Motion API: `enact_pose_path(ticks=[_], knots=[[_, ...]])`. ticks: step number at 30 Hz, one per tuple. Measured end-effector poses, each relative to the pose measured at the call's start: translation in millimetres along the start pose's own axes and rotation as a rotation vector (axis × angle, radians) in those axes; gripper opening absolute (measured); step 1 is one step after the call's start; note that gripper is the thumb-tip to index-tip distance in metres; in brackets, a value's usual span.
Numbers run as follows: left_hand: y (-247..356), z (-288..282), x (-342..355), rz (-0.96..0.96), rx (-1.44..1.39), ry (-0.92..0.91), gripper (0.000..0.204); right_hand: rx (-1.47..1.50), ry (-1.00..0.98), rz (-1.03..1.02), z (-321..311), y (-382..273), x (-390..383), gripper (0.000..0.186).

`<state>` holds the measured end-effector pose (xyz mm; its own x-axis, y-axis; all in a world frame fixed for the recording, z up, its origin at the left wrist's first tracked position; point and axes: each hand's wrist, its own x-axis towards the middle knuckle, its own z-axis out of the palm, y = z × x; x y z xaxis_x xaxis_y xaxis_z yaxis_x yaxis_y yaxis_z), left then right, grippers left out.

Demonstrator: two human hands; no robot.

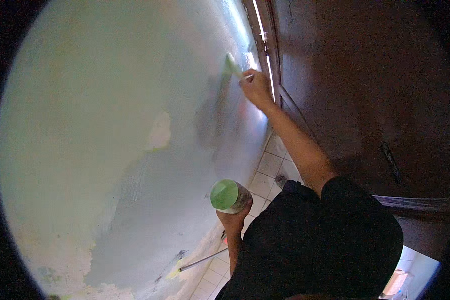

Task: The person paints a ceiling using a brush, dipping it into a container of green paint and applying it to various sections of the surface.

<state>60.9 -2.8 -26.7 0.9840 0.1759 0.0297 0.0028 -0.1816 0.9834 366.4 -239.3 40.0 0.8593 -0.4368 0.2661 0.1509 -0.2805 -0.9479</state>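
Observation:
My right hand [256, 89] is closed around the handle of a paintbrush [232, 65], reaching up beside the door frame. The brush's green-tinted bristles are at the pale green wall [85, 100]; whether they touch it is hard to tell from the blur. Lower down, my left hand [234, 220] grips a round paint can [244, 199] from below and behind. Light green paint [224, 195] shows in its open top, which tilts toward the wall. A lighter bare patch [160, 131] and uneven grey-green areas mark the wall's surface.
A dark brown door [355, 75] with a black handle [390, 162] stands on the right, a bright gap along its frame. White tiles [270, 164] cover the floor. A thin pole [202, 261] leans low near the wall. Clear plastic wrap [415, 202] crosses the door.

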Motion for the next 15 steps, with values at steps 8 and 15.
enact_pose_path(ticks=[8,15], knots=[[-7,-11,0,0.013,0.105,0.059,0.074,0.089,-0.551,-0.037,-3,-17,-138,0.024],[6,-14,9,0.023,0.263,0.073,0.085,-0.079,-1.025,-0.303,-120,-129,-80,0.022]])
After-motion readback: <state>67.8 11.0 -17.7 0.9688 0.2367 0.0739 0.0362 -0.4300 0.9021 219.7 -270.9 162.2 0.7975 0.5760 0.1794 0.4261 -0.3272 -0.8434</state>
